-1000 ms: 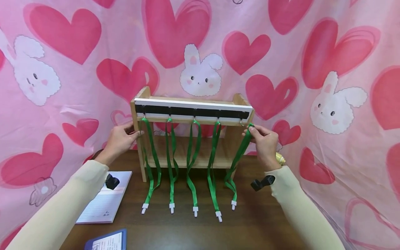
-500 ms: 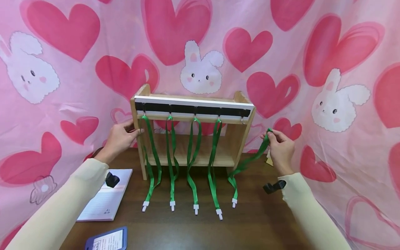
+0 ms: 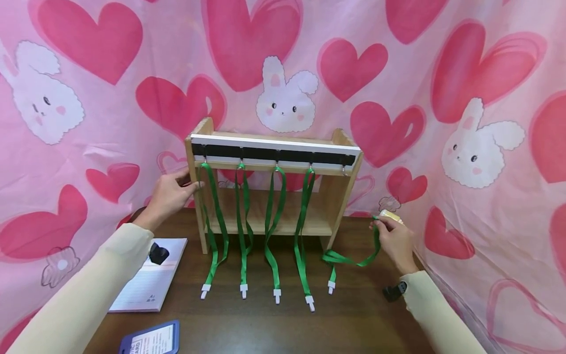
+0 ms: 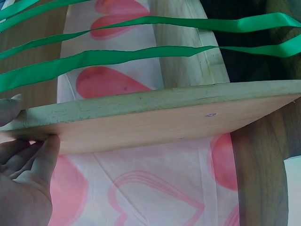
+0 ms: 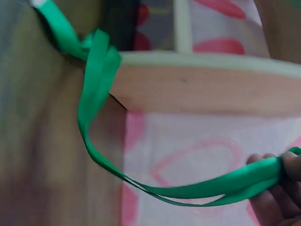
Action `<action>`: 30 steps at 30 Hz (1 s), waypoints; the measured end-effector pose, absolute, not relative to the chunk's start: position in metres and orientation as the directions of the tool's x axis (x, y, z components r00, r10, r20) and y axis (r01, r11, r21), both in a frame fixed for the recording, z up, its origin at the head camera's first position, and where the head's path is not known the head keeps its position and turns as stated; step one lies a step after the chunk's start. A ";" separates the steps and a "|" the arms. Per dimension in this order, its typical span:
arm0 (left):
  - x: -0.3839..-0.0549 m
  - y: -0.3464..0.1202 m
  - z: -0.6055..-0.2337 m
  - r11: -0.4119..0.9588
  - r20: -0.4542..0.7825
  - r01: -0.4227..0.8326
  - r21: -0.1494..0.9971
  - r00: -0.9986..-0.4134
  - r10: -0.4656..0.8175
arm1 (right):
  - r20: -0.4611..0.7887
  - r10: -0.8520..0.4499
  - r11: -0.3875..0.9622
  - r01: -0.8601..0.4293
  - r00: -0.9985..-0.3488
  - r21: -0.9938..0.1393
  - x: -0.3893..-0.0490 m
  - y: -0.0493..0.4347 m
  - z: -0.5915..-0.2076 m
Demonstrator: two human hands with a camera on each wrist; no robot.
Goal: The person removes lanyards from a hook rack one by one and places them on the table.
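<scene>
My left hand [image 3: 170, 194] grips the left side panel of a small wooden rack [image 3: 269, 228], thumb on the front edge and fingers behind it. Several green lanyards [image 3: 273, 211] with white clips hang from hooks on the black strip [image 3: 276, 155] along its top. The hook [image 3: 345, 170] at the far right holds nothing. Off to the right of the rack, my right hand [image 3: 395, 241] pinches the looped end of another green lanyard [image 5: 225, 186]. That lanyard sags in a curve to the table, its white clip [image 3: 331, 287] lying by the rack's right leg.
A white notepad [image 3: 155, 282] lies left of the rack, and a blue card holder [image 3: 152, 339] with a white card is at the front left. A yellow-and-white item [image 3: 391, 215] stands behind my right hand. Pink heart-printed cloth [image 3: 283, 44] encloses the brown table [image 3: 265, 329].
My right hand has moved away from the rack, rightward and then down, drawing the lanyard's looped end along while its clip stays in place. My left hand keeps its grip on the panel.
</scene>
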State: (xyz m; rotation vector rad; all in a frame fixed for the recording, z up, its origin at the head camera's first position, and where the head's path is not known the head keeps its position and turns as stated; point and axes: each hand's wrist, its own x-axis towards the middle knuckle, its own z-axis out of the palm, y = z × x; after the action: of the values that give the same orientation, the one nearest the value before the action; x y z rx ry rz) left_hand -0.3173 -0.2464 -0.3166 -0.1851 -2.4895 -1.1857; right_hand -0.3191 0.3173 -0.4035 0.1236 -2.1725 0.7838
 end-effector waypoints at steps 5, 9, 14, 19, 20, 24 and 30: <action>-0.318 -0.247 -0.316 0.639 0.410 0.293 0.712 -0.911 -0.040 | 0.590 0.050 0.817 -0.307 -0.806 -0.489 -0.302 0.300 -0.426; -0.317 -0.247 -0.316 0.640 0.414 0.298 0.708 -0.910 -0.035 | 0.403 0.053 0.763 -0.223 -0.914 -0.607 -0.291 0.283 -0.441; -0.316 -0.247 -0.316 0.646 0.424 0.306 0.700 -0.905 -0.031 | 0.289 0.104 0.723 -0.127 -0.952 -0.680 -0.288 0.267 -0.460; -0.317 -0.247 -0.317 0.646 0.442 0.324 0.691 -0.897 -0.023 | 0.253 0.236 0.699 -0.017 -0.938 -0.715 -0.294 0.262 -0.480; -0.317 -0.247 -0.317 0.647 0.443 0.325 0.690 -0.896 -0.022 | 0.243 0.260 0.688 0.003 -0.934 -0.726 -0.295 0.262 -0.484; -0.318 -0.247 -0.317 0.649 0.438 0.322 0.690 -0.899 -0.020 | 0.182 0.317 0.643 0.070 -0.931 -0.763 -0.298 0.263 -0.495; -0.317 -0.246 -0.317 0.640 0.427 0.312 0.702 -0.904 -0.027 | 0.109 0.321 0.605 0.115 -0.941 -0.788 -0.300 0.264 -0.504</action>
State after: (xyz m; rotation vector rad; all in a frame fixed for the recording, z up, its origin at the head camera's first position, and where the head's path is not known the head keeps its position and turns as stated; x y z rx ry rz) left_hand -0.3173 -0.2460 -0.3169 -0.2250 -2.4617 -1.1617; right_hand -0.2998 0.2639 -0.5040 -0.3591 -2.5924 1.2480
